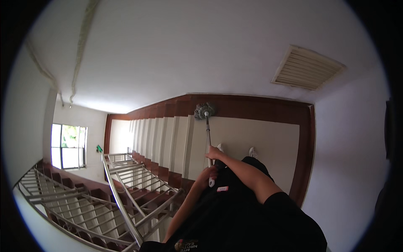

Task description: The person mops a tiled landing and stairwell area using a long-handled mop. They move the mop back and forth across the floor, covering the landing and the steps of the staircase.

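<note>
Both my hands grip a mop's pole (209, 135), which runs away from my body. My left hand (207, 175) is closed round the pole near its light-coloured end, close to my black shirt. Farther up the pole, my right hand (215, 153) is wrapped around it. The grey string mop head (204, 111) rests at the dark red-brown floor border by the wall, beside the top of the stairs.
A staircase (160, 138) with pale, striped treads drops away on the left. Metal railings (121, 195) stand at lower left, with a window (69, 146) beyond. A slatted vent (308, 67) is in the wall. My shoes (252, 152) are on the pale landing floor (270, 135).
</note>
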`<state>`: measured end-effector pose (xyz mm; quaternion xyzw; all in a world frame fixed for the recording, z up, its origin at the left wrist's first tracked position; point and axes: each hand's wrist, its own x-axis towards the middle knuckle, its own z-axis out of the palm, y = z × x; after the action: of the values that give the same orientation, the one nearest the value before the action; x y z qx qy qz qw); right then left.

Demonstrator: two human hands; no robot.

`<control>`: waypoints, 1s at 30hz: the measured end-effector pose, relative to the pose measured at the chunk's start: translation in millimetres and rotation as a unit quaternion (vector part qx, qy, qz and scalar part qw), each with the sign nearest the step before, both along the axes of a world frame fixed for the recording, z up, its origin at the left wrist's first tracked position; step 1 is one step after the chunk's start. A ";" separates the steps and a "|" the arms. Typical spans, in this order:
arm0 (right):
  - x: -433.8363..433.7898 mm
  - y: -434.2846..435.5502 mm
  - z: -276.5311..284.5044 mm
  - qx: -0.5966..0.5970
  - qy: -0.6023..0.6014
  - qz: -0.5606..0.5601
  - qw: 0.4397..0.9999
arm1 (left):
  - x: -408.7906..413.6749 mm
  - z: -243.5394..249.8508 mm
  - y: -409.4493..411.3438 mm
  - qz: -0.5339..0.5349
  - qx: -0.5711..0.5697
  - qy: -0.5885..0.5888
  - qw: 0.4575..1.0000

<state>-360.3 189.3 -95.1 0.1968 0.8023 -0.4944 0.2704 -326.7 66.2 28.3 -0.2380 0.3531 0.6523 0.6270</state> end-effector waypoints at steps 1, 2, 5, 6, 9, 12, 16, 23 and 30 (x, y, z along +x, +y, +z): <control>5.7 6.9 0.8 0.009 0.011 -0.022 1.000 | 0.1 -7.4 6.7 0.001 0.021 -0.025 0.999; 11.2 13.7 1.9 0.019 0.022 -0.047 0.998 | -2.3 -14.2 13.3 -0.031 0.022 -0.035 0.999; 39.5 48.1 -15.2 0.053 0.042 -0.134 0.989 | -1.1 -7.5 46.6 -0.118 0.031 -0.062 0.991; 49.4 59.2 -17.6 0.053 0.041 -0.158 0.985 | 0.5 -9.6 57.1 -0.153 0.029 -0.057 0.986; 84.0 89.2 7.7 -0.002 0.025 -0.257 0.966 | 4.7 -18.9 85.4 -0.246 0.002 -0.046 0.968; 113.5 110.0 12.8 -0.068 -0.044 -0.355 0.931 | 15.5 -34.8 110.1 -0.325 -0.031 -0.007 0.945; 131.6 104.9 -42.1 0.172 0.038 -0.396 0.901 | 24.0 -29.8 127.3 -0.380 -0.051 0.035 0.923; 100.8 90.1 -25.2 -0.008 -0.036 -0.405 0.914 | -35.9 -55.4 90.8 -0.384 -0.014 -0.043 0.922; 27.4 24.6 -11.2 -0.063 -0.113 -0.137 0.982 | -82.8 -3.9 -9.0 -0.346 -0.101 0.067 0.930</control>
<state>-332.9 213.9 -106.2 0.3419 0.6996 -0.5504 0.3012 -409.5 57.2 24.5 -0.1189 0.5185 0.3698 0.7618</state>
